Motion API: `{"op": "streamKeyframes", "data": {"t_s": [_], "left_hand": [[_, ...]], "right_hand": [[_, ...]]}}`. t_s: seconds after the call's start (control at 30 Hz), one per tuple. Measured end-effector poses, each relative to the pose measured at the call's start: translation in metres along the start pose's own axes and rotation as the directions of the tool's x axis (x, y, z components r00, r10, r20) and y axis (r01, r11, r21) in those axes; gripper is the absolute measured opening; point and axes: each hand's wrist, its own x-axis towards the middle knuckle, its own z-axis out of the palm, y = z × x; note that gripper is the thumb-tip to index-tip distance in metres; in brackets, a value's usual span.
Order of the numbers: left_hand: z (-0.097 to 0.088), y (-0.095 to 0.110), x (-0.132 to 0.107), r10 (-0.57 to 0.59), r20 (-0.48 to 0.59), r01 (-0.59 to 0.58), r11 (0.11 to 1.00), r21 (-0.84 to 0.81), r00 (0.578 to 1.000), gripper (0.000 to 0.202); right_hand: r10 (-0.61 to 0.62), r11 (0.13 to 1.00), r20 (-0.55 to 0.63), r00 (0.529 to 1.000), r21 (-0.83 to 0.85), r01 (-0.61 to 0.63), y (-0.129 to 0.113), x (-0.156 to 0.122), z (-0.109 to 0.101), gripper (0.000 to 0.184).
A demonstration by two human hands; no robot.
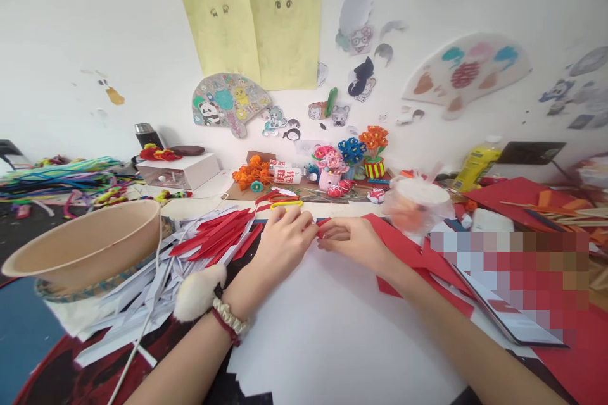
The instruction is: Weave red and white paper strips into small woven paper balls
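Fingers point(311, 228) of both your hands are pinching what looks like a small red paper strip point(323, 223), steadying it over the white sheet point(332, 329).

A small strip of red paper point(323, 226), narrow and creased, sits pinched between the fingers point(308, 228) of the left hand point(285, 237) and the right hand point(354, 239), held just above a white sheet point(332, 323) on the desk.

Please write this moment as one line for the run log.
left hand: pinching red strip | right hand: pinching same strip | under: white sheet | left: strip pile, bowl
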Motion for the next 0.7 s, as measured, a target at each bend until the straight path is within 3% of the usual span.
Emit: {"op": "streamKeyframes", "data": {"t_s": [0.53, 0.7], "left_hand": [[-0.004, 0.002, 0.000, 0.033, 0.013, -0.034, 0.998, 0.050, 0.999, 0.016], [-0.004, -0.003, -0.001, 0.103, 0.008, -0.103, 0.993, 0.065, 0.995, 0.011]], "right_hand": [[-0.086, 0.995, 0.075, 0.994, -0.044, 0.089, 0.005, 0.001, -0.002, 0.022], [-0.166, 0.964, 0.048, 0.985, -0.202, 0.172, -0.007, -0.003, -0.004, 0.015]]}}
